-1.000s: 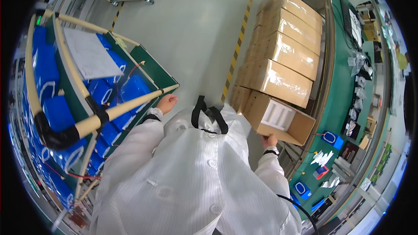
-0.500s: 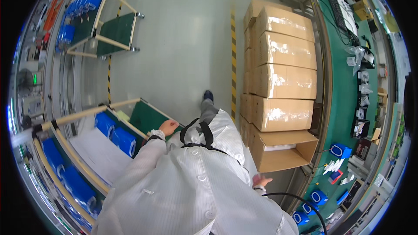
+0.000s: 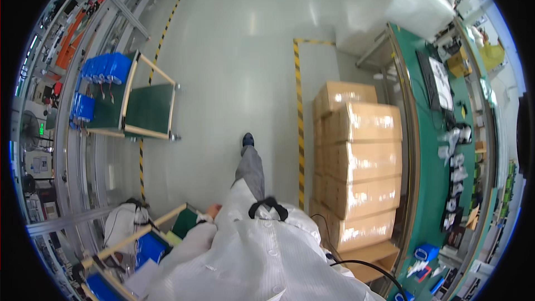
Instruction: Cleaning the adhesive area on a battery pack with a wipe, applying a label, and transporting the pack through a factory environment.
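Observation:
My left hand [image 3: 213, 210] shows only in a small part at the end of its white sleeve, low on the left, with its fingers not clear. It is nearest to the green shelf [image 3: 185, 222] of a wooden-framed cart; I see nothing held in it. Blue wrapped packs [image 3: 149, 249] and a white sheet [image 3: 144, 278] lie on that cart. My right hand is hidden beside the white coat, on the side of the cardboard boxes [image 3: 370, 159]. One leg [image 3: 251, 170] in grey trousers is stretched forward on the floor.
Ahead on the left stands another cart [image 3: 147, 108] with blue packs [image 3: 108, 68]. Stacked boxes line the right, beside a long green workbench [image 3: 415, 86] with a keyboard. Yellow-black floor tape [image 3: 299, 111] runs along the boxes. A white wrapped bulk [image 3: 409, 3] is at the far right.
I have moved forward: the carts, boxes and bench have slid lower in the view. A white bulk has appeared at the far right. My right hand has gone out of sight.

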Action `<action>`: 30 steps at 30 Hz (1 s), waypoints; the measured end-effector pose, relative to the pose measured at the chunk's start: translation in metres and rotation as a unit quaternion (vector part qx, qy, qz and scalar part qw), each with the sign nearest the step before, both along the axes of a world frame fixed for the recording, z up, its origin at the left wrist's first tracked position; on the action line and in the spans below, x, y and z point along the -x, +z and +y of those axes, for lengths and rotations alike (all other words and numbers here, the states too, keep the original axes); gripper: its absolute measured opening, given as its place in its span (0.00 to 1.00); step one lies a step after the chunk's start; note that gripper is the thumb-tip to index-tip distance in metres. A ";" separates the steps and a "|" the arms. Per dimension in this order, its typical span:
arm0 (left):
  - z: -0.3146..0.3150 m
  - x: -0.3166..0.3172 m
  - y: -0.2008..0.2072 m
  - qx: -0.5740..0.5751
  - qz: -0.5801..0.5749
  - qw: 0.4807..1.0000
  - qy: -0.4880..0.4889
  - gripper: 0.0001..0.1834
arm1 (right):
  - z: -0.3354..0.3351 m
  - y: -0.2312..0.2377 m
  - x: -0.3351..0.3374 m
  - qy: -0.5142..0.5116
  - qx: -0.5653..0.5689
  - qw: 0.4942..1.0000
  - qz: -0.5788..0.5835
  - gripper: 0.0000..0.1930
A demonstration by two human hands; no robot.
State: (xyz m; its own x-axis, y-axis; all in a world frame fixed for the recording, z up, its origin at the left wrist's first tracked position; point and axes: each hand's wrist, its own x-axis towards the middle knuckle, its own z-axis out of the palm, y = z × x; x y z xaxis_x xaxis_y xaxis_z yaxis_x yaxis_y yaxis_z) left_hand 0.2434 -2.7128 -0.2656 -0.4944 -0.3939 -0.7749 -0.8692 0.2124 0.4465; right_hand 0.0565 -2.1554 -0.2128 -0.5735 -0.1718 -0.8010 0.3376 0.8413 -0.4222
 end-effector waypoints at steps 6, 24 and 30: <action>-0.133 0.111 -0.008 0.003 -0.091 0.989 -0.118 0.25 | -0.126 -0.006 0.125 0.117 0.033 0.992 -0.017 0.24; -0.484 0.644 0.028 0.098 0.168 0.981 -0.017 0.18 | -0.389 -0.144 0.448 0.133 0.068 0.987 0.062 0.22; -0.531 0.709 0.037 0.020 -0.025 0.996 -0.084 0.18 | -0.481 -0.082 0.652 0.257 0.060 0.964 0.015 0.18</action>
